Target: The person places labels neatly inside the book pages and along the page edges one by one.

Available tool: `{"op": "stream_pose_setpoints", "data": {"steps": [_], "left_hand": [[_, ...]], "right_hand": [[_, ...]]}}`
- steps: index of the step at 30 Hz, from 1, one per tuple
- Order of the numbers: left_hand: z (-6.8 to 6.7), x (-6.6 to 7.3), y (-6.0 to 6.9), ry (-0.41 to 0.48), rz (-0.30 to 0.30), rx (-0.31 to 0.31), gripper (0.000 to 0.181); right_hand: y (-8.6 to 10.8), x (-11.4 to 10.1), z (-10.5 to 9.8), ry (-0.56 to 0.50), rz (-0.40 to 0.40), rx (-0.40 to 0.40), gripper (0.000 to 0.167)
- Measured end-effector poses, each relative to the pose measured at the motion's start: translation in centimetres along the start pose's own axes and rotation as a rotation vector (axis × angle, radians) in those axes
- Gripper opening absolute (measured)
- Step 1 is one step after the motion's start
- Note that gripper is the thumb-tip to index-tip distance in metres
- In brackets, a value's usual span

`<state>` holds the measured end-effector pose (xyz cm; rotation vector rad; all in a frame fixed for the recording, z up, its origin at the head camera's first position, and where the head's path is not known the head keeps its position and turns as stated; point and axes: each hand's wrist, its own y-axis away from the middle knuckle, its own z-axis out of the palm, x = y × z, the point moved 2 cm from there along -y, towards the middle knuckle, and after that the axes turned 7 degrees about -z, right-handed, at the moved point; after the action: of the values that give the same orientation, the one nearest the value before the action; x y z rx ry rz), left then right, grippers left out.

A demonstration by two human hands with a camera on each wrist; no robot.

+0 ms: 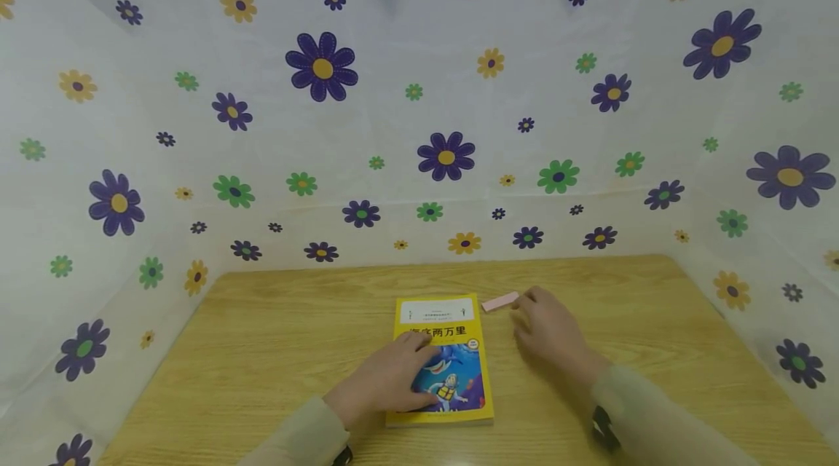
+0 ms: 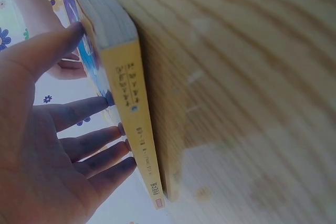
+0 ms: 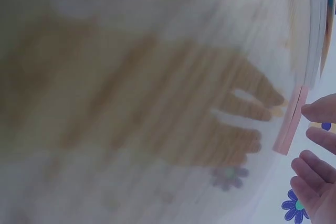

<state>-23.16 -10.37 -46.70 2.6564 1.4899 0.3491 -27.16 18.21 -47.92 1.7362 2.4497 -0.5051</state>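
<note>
Cloth behind tbl; L hand loose on bk, R hand loose at pink strip.

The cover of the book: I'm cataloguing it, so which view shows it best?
The head view: the cover faces the camera, though the left hand hides part of it. The left wrist view shows it at a steep slant beside the spine; the right wrist view, only a sliver past the pages.

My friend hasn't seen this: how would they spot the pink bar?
On the wooden table, find the yellow-bordered book. Beside its upper right corner in the head view, by the right hand, lies a slim pink bar. Its plain pink sets it apart from the book's printed cover.
</note>
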Motion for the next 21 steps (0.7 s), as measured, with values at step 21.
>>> {"op": "stream_pose_setpoints", "data": {"steps": [21], "left_hand": [[-0.2,0.0,0.1,0.015,-0.015,-0.016,0.076]], "right_hand": [[-2.4,-0.5,0.4,0.057,-0.131,-0.016,0.03]]}}
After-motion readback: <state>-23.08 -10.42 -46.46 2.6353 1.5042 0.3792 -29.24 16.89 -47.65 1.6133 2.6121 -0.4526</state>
